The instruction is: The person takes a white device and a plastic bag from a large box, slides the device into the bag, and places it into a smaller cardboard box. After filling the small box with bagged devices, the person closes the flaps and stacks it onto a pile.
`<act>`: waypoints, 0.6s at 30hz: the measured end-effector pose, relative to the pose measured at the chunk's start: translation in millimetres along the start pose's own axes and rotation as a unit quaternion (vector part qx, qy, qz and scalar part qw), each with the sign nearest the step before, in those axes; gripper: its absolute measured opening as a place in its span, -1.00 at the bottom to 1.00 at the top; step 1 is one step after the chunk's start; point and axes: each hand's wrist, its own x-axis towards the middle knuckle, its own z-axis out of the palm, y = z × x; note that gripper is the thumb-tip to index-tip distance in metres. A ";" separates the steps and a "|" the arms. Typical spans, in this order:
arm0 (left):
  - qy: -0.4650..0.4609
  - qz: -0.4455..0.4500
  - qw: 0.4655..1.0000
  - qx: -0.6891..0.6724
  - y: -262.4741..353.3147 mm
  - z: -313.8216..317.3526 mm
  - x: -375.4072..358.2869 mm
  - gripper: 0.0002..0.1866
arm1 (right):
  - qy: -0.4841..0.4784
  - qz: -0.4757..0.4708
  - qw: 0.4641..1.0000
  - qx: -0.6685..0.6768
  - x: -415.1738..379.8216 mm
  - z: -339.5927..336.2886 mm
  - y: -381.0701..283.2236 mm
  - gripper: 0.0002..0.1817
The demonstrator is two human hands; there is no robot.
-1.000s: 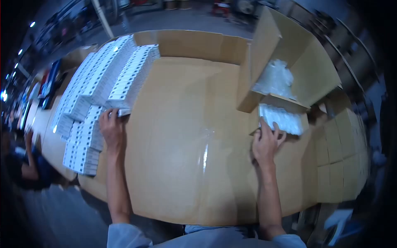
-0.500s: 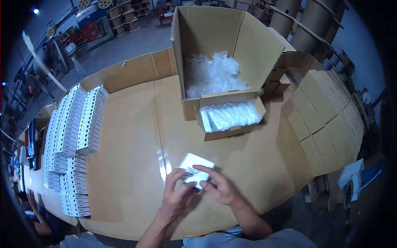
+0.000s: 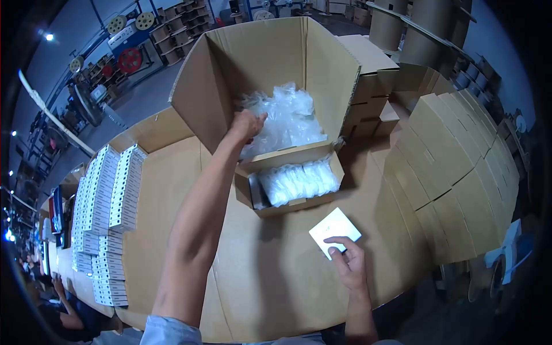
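My left hand is inside the large cardboard box, at the left edge of a heap of clear plastic bags. Its fingers are partly spread and bent at the plastic; some fingertips are hard to make out. With thumb and fingers, my right hand grips the near corner of a flat, square white box above the table. In front of the large box stands a small open carton, holding a row of plastic-wrapped white packs.
Stacks of small white boxes line the table's left side. Brown cartons are piled at the right. Cardboard covers the table. Another person's arm shows at the lower left. Large spools stand behind.
My left hand has let go of the white box and reached forward into the large box. My right hand has carried the white box to the right. The view has shifted too.
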 end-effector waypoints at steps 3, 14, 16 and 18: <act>0.029 0.062 0.997 -0.043 -14.8 21.2 35.0 -0.62 | 0.005 0.031 0.999 -0.022 0.7 -12.7 -12.0 -0.77; 0.215 0.318 0.876 -0.293 -13.2 -44.8 -89.3 -0.88 | 0.030 -0.114 0.992 -0.049 17.6 -3.2 -57.3 -0.67; 0.191 0.357 0.846 -0.345 -27.6 -37.6 -147.6 -0.90 | 0.031 -0.144 0.988 -0.042 21.2 9.6 -76.0 -0.61; 0.163 0.327 0.858 -0.360 -50.6 -21.6 -202.7 -0.89 | 0.027 -0.150 0.987 -0.048 24.4 22.0 -85.0 -0.55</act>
